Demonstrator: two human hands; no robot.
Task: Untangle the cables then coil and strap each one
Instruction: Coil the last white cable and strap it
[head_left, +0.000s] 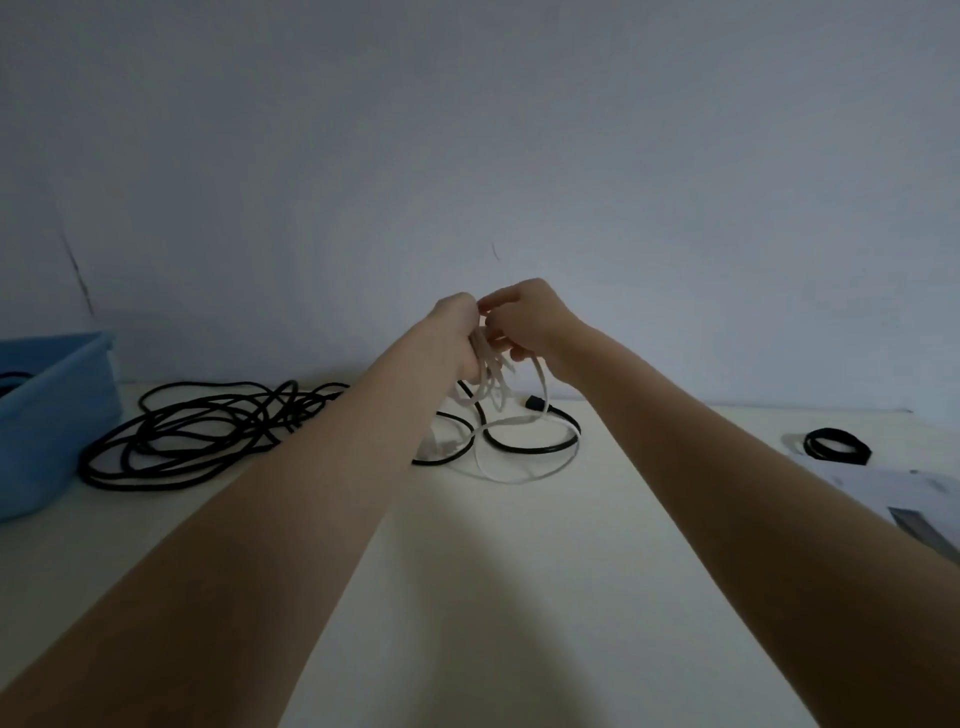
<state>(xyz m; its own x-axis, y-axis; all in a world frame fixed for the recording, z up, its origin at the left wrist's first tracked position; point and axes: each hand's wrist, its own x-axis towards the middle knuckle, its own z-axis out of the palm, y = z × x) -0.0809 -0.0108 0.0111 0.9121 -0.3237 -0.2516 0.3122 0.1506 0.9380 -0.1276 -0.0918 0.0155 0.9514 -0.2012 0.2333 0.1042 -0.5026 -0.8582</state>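
Note:
A white cable (524, 470) hangs in loops from both hands, raised above the far middle of the table. My left hand (457, 338) grips a bunch of its loops. My right hand (524, 322) pinches the same cable right beside it, fingertips touching the left hand. The cable's lower loop rests on the table and crosses a black cable (530, 447) with a black plug (535, 402). A large tangle of black cable (197, 431) lies to the left; my left forearm hides where it joins the rest.
A blue plastic bin (57, 410) stands at the left edge with dark cable inside. A small coiled black cable (836, 444) lies at the right, next to white sheets and a grey object (924, 499). The pale table (493, 597) ends at a wall.

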